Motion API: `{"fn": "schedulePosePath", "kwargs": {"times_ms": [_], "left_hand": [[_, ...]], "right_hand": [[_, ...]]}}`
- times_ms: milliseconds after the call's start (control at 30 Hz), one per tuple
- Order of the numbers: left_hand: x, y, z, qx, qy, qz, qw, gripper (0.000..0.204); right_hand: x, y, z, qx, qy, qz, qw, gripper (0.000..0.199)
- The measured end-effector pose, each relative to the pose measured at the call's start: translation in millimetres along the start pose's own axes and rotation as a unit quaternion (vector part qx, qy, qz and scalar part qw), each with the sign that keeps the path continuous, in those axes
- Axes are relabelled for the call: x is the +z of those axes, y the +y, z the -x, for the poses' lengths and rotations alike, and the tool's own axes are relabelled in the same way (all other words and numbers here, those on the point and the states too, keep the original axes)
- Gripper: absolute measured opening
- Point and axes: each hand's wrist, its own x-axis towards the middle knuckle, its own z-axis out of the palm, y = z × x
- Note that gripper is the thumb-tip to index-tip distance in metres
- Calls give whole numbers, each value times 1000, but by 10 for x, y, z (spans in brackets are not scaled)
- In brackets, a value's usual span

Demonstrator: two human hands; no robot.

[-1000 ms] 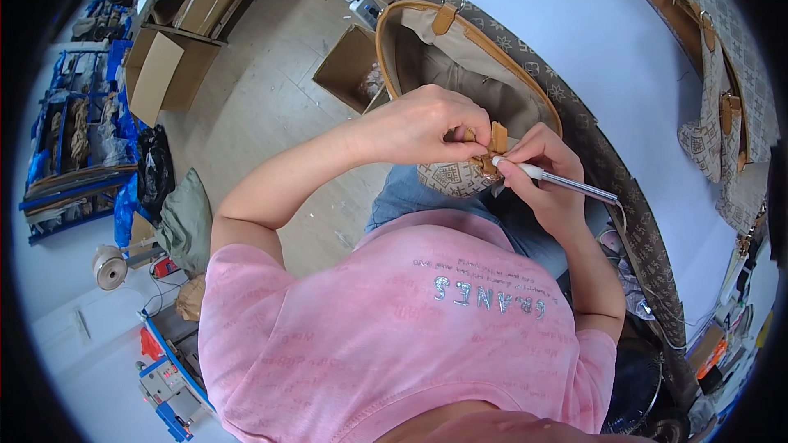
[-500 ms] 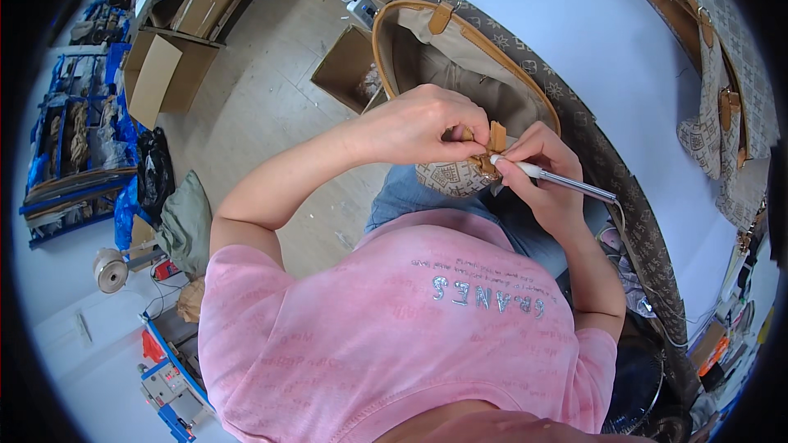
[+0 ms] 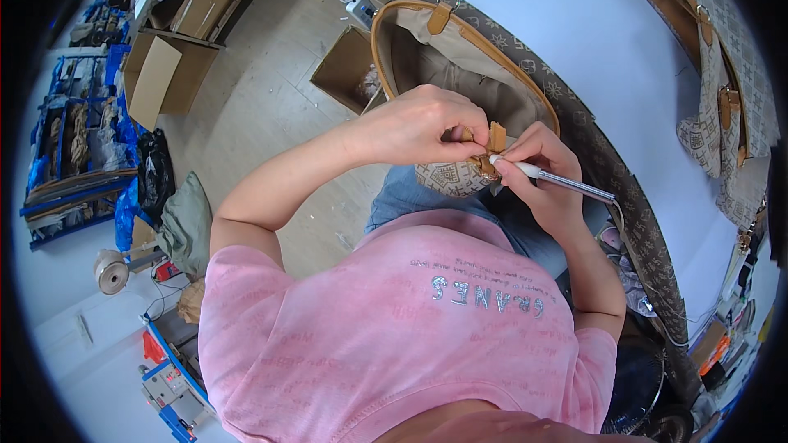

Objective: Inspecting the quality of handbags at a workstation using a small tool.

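Observation:
A beige patterned handbag [image 3: 450, 178] with tan trim rests against my lap and the table edge, its lined mouth gaping upward. At its near end, my left hand [image 3: 423, 125] pinches a tan leather tab [image 3: 497, 136] between thumb and fingers. My right hand [image 3: 552, 171] is closed around a slim corded pen-shaped tool [image 3: 579, 187], with a white front part and a silver barrel. The tool's white end meets the tan trim near small metal hardware; its very tip is hidden by the fingers and leather. A thin cable trails from its rear end.
On the right, a white table [image 3: 611, 49] with a brown patterned edge holds another patterned bag [image 3: 735, 107]. Beyond my left arm an open cardboard box [image 3: 345, 66] stands on the floor. A blue shelf rack [image 3: 78, 139] and a green sack [image 3: 185, 217] are at left.

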Motion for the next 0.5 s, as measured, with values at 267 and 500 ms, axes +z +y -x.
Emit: {"fn": "schedulePosePath", "kwargs": {"times_ms": [267, 500], "left_hand": [[-12, 14, -6, 5, 6, -2, 1000, 10], [-9, 1, -9, 7, 5, -3, 1000, 9]], "right_hand": [[1, -6, -2, 1, 3, -1, 1000, 11], [-1, -3, -4, -8, 3, 6, 1000, 10]]}}
